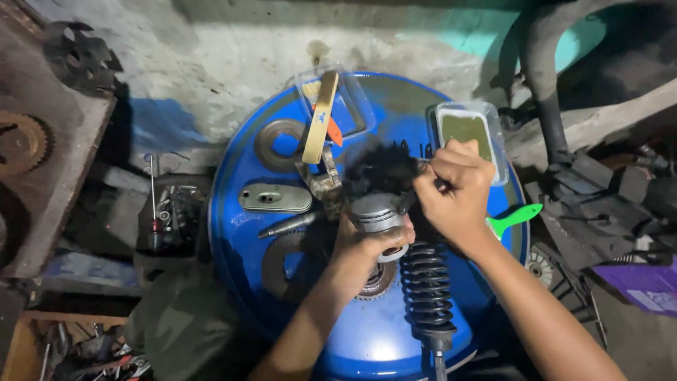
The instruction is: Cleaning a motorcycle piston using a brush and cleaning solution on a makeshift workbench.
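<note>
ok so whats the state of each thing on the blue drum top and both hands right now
left hand: closed around the piston
piston: held upright above the drum
right hand: fisted on a thin tool, tip hidden
plastic tub: open, greenish contents
coil spring shock: lying flat on the drum
metal cover plate: lying flat
blue drum: upright, its top used as a bench

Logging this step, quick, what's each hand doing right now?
Left hand: closed around the metal piston.
Right hand: closed on a thin tool, mostly hidden.
</note>
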